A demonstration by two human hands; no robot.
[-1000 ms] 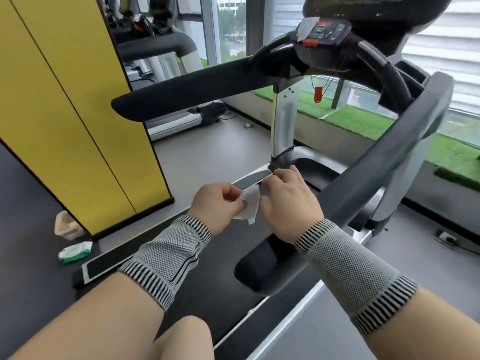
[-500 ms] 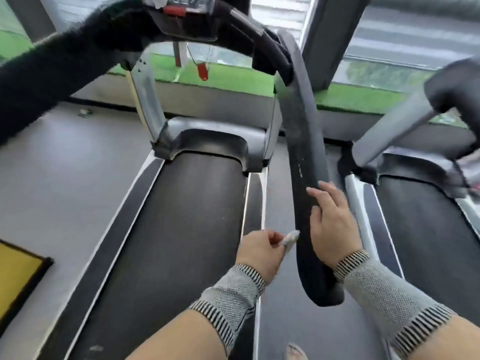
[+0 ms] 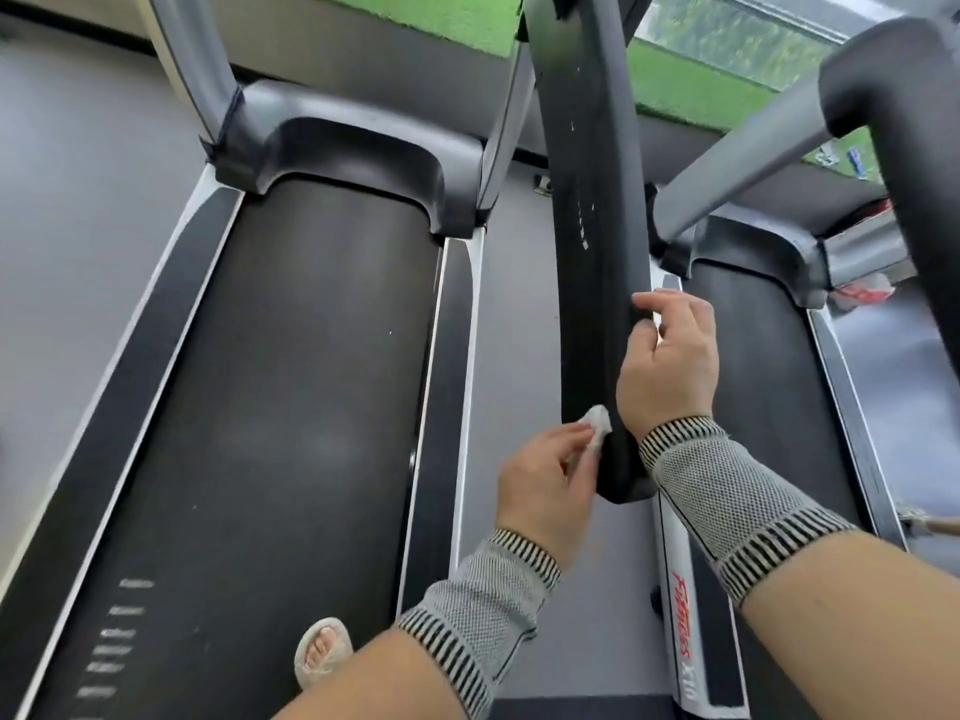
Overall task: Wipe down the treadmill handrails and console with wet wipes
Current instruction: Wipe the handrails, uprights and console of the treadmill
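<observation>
The treadmill's black right handrail (image 3: 592,210) runs from the top centre down to its rounded end near my hands. My left hand (image 3: 545,485) pinches a small white wet wipe (image 3: 597,423) and holds it against the left side of the rail, close to its end. My right hand (image 3: 667,361) is on the rail's right side, its fingers curled round the edge. Both wrists wear grey knit bands with striped cuffs. The console is out of view.
The black running belt (image 3: 270,407) of this treadmill lies at the left, its motor cover (image 3: 358,148) at the far end. A second treadmill (image 3: 769,407) stands at the right, with its grey rail (image 3: 753,148) overhead. My sandalled foot (image 3: 322,649) shows below.
The view has swung right and down from the yellow panel and console to the right handrail. Both hands went from unfolding the wipe to the rail; the wipe now touches it.
</observation>
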